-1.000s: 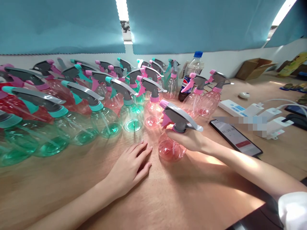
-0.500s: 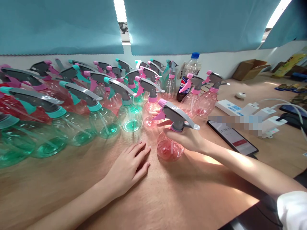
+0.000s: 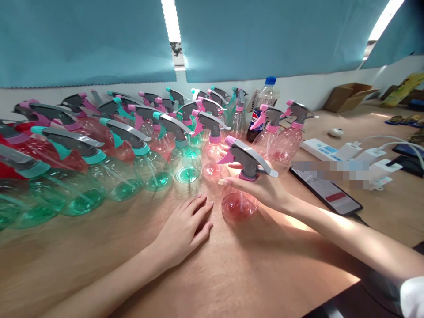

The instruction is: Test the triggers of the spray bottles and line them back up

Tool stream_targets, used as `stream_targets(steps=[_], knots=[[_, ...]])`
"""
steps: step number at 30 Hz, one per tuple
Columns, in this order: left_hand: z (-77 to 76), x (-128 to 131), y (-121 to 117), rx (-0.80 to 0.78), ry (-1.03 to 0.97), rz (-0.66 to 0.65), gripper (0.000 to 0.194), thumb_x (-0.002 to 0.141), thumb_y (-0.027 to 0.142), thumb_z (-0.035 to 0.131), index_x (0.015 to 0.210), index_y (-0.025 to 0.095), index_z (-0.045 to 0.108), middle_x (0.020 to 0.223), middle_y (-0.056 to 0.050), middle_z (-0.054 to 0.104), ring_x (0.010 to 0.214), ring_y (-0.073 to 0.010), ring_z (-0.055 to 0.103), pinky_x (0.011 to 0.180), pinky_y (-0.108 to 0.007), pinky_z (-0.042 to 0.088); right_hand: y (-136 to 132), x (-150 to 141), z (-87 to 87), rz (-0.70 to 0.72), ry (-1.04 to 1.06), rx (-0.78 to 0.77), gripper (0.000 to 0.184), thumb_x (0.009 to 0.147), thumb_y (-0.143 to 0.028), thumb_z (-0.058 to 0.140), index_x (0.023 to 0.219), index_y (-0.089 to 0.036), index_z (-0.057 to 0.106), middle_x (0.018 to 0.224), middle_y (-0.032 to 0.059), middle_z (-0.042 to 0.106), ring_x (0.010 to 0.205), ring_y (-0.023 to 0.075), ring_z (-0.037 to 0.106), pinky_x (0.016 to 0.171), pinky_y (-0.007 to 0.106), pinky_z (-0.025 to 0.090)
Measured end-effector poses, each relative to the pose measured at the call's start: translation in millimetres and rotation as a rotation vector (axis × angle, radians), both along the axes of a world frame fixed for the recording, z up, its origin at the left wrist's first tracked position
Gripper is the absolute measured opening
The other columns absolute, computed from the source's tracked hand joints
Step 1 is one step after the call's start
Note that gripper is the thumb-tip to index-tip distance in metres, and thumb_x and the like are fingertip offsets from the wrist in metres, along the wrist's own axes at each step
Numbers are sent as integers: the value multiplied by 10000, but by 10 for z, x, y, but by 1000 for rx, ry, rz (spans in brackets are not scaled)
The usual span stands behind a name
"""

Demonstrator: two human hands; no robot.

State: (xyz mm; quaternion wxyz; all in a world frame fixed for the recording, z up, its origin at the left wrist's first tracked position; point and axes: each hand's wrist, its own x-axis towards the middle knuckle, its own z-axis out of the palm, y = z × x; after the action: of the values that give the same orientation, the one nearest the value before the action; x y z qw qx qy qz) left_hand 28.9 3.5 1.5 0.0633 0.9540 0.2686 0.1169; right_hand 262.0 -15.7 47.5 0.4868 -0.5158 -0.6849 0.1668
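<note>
My right hand (image 3: 261, 187) is wrapped round the neck and shoulder of a clear pink spray bottle (image 3: 240, 206). Its grey and pink trigger head points left, and the base rests upright on the table. The thumb lies across the near side; the other fingers are partly hidden behind the bottle. To the left, my left hand (image 3: 183, 229) lies palm down on the wood, fingers outstretched, holding nothing. Just behind the held bottle stands another pink spray bottle (image 3: 212, 161), and a green spray bottle (image 3: 185, 165) is beside that one.
Several more green and pink spray bottles (image 3: 154, 176) crowd the left and back. A cola bottle (image 3: 256, 119) stands behind two pink ones. On the right lie a phone (image 3: 326, 192), a power strip (image 3: 319, 149) with chargers, a white earbud case (image 3: 336, 132) and a cardboard box (image 3: 347, 97).
The view has shifted slightly, so everything appears a little further right. My right thumb has straightened across the bottle's front. My left hand stays flat on the table.
</note>
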Motion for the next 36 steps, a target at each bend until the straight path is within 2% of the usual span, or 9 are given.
stream_targets(steps=[3, 5, 8, 10, 18, 23, 26, 31, 36], knots=[[0, 2, 5, 0, 2, 4, 423, 974, 312, 432, 1332, 114, 537, 1367, -178, 526, 1254, -324, 479, 1014, -514, 433, -17, 60, -9, 16, -26, 6, 356, 779, -539, 681, 949, -227, 673, 636, -33, 553, 651, 155, 567, 619, 305, 487], [1, -4, 8, 2, 0, 0, 424, 978, 314, 425, 1334, 112, 535, 1365, -179, 527, 1253, -324, 480, 1013, -513, 434, -49, 119, -19, 51, -60, 29, 419, 786, -534, 678, 1095, -255, 640, 848, 3, 647, 807, 188, 619, 743, 346, 517], [-4, -8, 9, 10, -4, -3, 427, 980, 318, 421, 1336, 109, 532, 1359, -183, 529, 1250, -328, 481, 1015, -518, 431, -152, 187, -52, 29, -145, 90, 662, 721, -542, 737, 1278, -258, 521, 1168, 66, 621, 1096, 259, 586, 963, 429, 468], [-13, 4, 10, 15, -8, 1, 419, 978, 320, 425, 1322, 111, 542, 1350, -184, 533, 1243, -332, 485, 1011, -519, 435, -249, 191, -91, -35, -184, 77, 728, 679, -556, 765, 1266, -211, 508, 1206, 106, 592, 1123, 281, 574, 976, 445, 465], [-18, 87, 7, 25, -23, -8, 378, 969, 303, 432, 1279, 130, 561, 1316, -169, 550, 1227, -316, 489, 1003, -505, 448, -444, 229, -172, -202, -193, 8, 539, 758, -520, 713, 1153, -196, 542, 1120, 97, 625, 1046, 264, 603, 908, 440, 495], [-11, 129, 31, 17, -24, -10, 372, 973, 302, 432, 1280, 129, 553, 1298, -171, 556, 1221, -309, 495, 988, -493, 464, -275, 553, -178, -356, -99, -42, 548, 710, -523, 746, 1120, -211, 560, 1136, 98, 590, 1050, 271, 605, 931, 462, 484], [-24, 219, 66, 17, -31, -24, 366, 969, 303, 449, 1282, 144, 555, 1306, -159, 554, 1240, -306, 480, 1007, -490, 451, -82, 681, -169, -331, -81, -100, 509, 725, -523, 724, 1103, -216, 575, 1107, 98, 608, 999, 270, 628, 882, 459, 511], [-18, 454, 139, 4, -28, -34, 364, 958, 290, 478, 1268, 124, 573, 1315, -169, 552, 1230, -312, 491, 1028, -503, 422, 250, 707, -130, -400, -136, -108, 619, 676, -575, 732, 1148, -212, 563, 1177, 103, 615, 1093, 279, 602, 950, 445, 489], [-6, 663, 228, -7, -13, -17, 378, 950, 286, 497, 1280, 116, 569, 1323, -172, 548, 1238, -318, 487, 1028, -506, 416, 407, 668, -38, -394, -249, -125, 543, 750, -490, 690, 1171, -161, 590, 1227, 138, 614, 1152, 291, 584, 979, 433, 472]])
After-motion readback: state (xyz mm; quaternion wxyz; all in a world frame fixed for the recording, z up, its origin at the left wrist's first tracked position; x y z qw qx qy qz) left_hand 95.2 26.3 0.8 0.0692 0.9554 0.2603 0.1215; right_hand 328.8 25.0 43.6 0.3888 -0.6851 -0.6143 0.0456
